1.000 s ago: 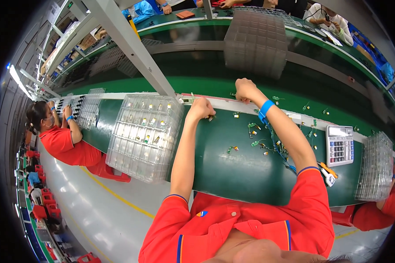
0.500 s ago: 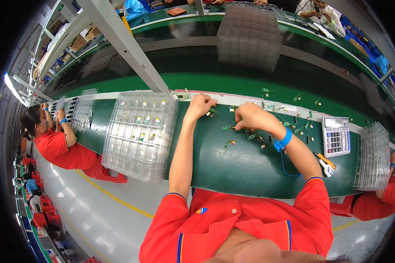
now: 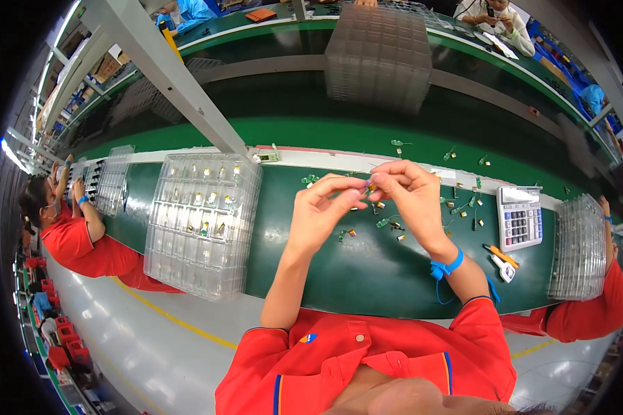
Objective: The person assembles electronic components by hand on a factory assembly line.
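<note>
My left hand and my right hand meet above the green worktop, fingertips pinched together. Between them is a small electronic part with a gold-coloured piece, probably a wired circuit board; my fingers cover most of it. A blue wrist strap circles my right wrist. Several small green circuit boards with thin wires lie around and beyond my hands, among them one board below my fingers and another board beside my right palm.
At left stands a stack of clear compartment trays holding small parts. A calculator, an orange tool and a white tool lie at right, before another tray stack. A metal post rises beyond; co-workers sit on both sides.
My hands were apart over the scattered boards; now they have come together, raised, with a small part between the fingertips. The whole view has shifted slightly.
</note>
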Demonstrator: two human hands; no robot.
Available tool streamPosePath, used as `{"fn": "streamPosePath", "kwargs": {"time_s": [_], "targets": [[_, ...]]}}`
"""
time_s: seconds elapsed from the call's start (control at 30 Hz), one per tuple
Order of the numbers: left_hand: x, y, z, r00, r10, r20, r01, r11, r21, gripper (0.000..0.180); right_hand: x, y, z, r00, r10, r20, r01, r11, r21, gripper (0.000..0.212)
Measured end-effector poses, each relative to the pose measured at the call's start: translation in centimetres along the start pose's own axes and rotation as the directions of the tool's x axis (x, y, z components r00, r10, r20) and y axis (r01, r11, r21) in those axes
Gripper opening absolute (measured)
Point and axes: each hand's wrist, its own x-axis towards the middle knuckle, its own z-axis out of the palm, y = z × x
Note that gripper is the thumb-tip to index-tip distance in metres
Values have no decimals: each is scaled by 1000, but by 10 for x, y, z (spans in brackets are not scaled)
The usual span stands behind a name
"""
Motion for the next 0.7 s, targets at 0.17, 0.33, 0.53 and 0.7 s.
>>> {"fn": "streamPosePath", "kwargs": {"time_s": [0.17,0.33,0.53,0.7], "targets": [[-5,3,14,994,31,-102,-8,975,223,11,-10,-2,1,999,0,41,2,999,-45,17],[-2,0,2,970,-235,-67,225,966,-130,10,-15,-17,-6,993,67,99,-65,998,-20,25],[-2,-5,1,934,-357,1,332,868,-370,11,-11,-21,-12,974,92,207,-66,989,-129,24],[-5,0,12,964,-259,-62,240,944,-226,12,-13,-18,-11,979,-1,202,53,965,-256,28]]}}
